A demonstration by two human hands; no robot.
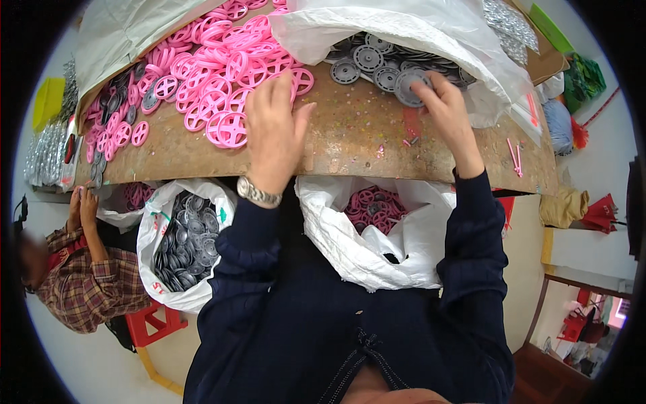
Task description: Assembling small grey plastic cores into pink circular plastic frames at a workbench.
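Note:
My left hand (274, 135), with a metal watch on its wrist, is at the near right edge of a heap of pink spoked plastic wheels (232, 64). Its fingers are stretched out and the thumb stands apart; their tips lie over the pink wheels. Between the thumb and fingers of my right hand (449, 111) is a grey plastic disc (408, 89). That hand is at the mouth of a white sack (494, 74), where more grey discs (369, 58) spill onto the wooden table (350, 138).
Below the table edge stand a white sack (336, 259) of pink wheels and another sack (225, 192) of grey discs. At the left, a person in a checked shirt (101, 286) works near a red stool (153, 324). Small pink sticks (515, 158) lie on the table's right.

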